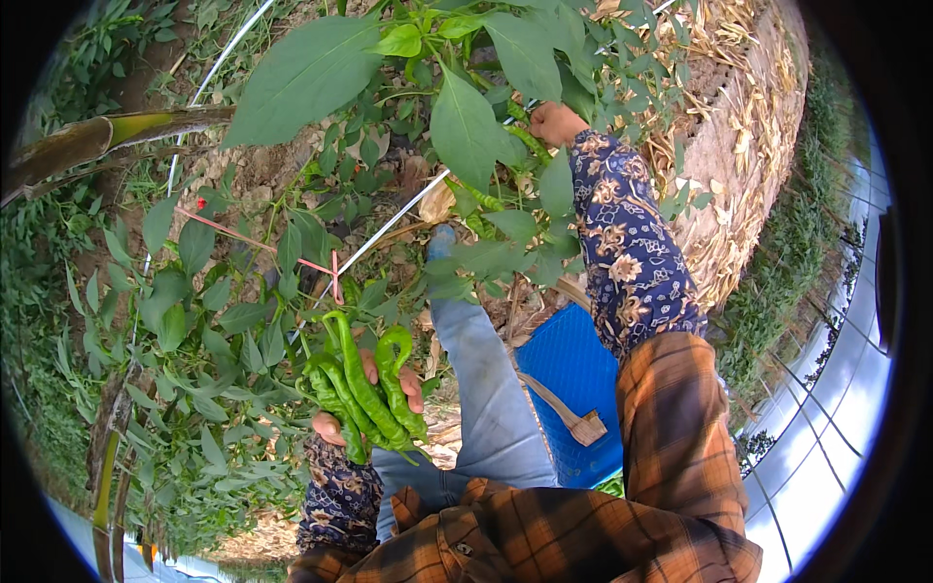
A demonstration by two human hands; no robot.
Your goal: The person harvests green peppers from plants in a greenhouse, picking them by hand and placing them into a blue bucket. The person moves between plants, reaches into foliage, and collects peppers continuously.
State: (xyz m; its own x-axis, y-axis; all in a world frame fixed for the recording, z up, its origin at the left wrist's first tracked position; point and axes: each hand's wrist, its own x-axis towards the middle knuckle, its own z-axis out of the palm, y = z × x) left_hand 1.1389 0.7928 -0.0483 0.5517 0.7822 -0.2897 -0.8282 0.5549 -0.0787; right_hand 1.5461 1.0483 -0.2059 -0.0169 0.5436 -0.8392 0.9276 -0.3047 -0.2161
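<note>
My left hand (410, 390) is wrapped around a bunch of long green peppers (361, 393), held low in front of my lap. Some stems curl up above the fingers, and the peppers cover most of the palm. Out to the upper right, my right hand (557, 124) reaches among the leaves of a pepper plant (466, 131). Its fingers are bent close beside a hanging green pepper (531, 141). The fingertips are partly hidden, so whether they grip a pepper or its stem does not show. More green peppers (481, 197) hang lower on this plant.
A white cord (393, 221) runs diagonally through the plants, with a pink tie (335, 273) on it. A blue container (572, 379) stands beside my leg, a dry leaf strip across it. Bamboo poles (109, 135) rise at left. Dry husks (736, 146) cover the ground at right.
</note>
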